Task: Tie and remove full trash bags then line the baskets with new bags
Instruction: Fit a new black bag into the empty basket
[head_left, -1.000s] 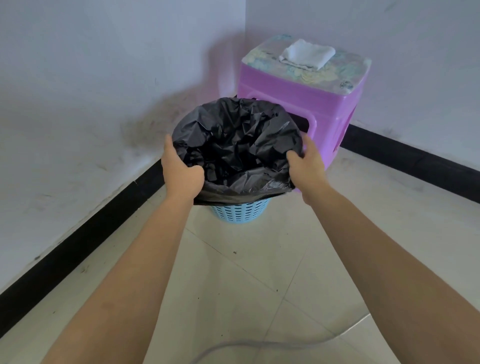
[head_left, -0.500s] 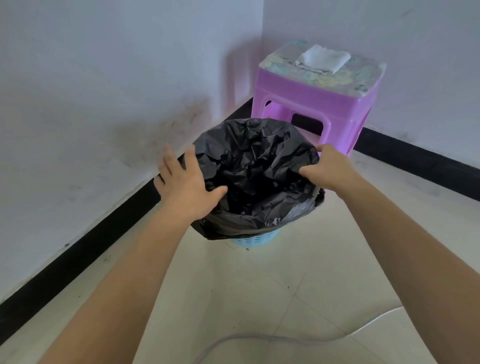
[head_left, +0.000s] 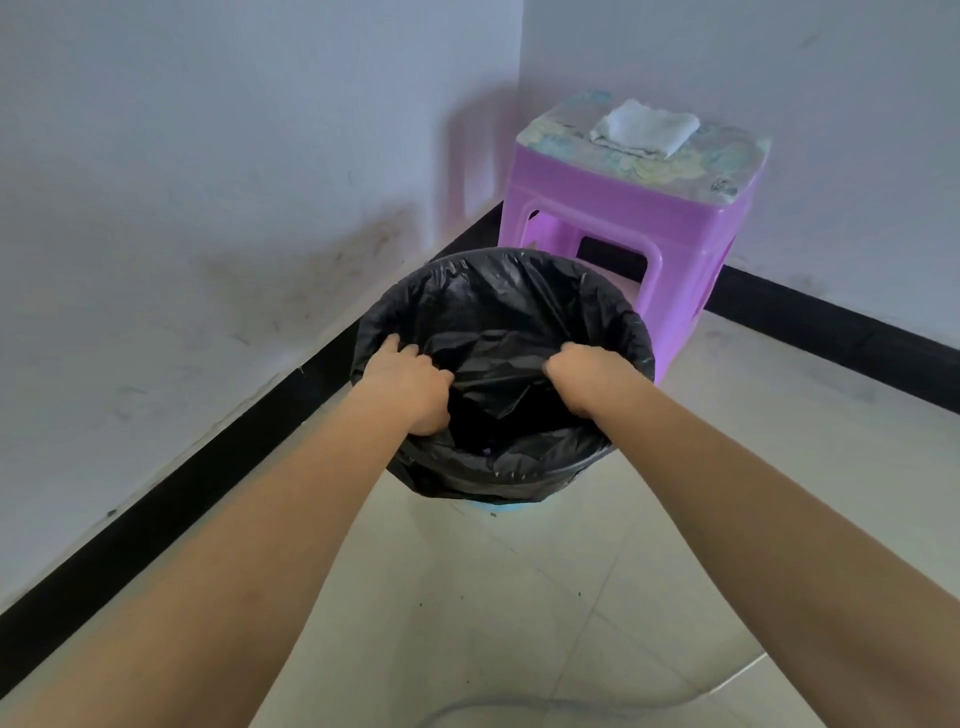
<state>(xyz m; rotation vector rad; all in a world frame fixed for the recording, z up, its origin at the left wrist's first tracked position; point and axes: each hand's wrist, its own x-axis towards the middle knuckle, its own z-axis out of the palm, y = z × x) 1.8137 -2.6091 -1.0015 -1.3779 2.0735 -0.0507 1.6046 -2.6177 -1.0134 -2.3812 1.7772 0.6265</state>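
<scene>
The white wall (head_left: 208, 156) and the pale tiled floor (head_left: 675, 545) fill your view, and the purple stool (head_left: 623, 218) stands in their corner. Just in front of the stool sits the black trash bag (head_left: 493, 301). Its mouth is spread wide and folded over the blue basket (head_left: 493, 508), which shows only as a sliver under the edge farthest from the stool.

Your left hand (head_left: 410, 384) and right hand (head_left: 582, 379) are both down inside that mouth, on the side away from the stool. The fingers are curled and a fold of film is stretched between them. The fingertips are hidden, but each hand looks to be gripping the bag.

A folded white cloth (head_left: 644, 127) lies on top of the stool. A thin pale cable (head_left: 727, 680) curves across the floor well in front of it.
</scene>
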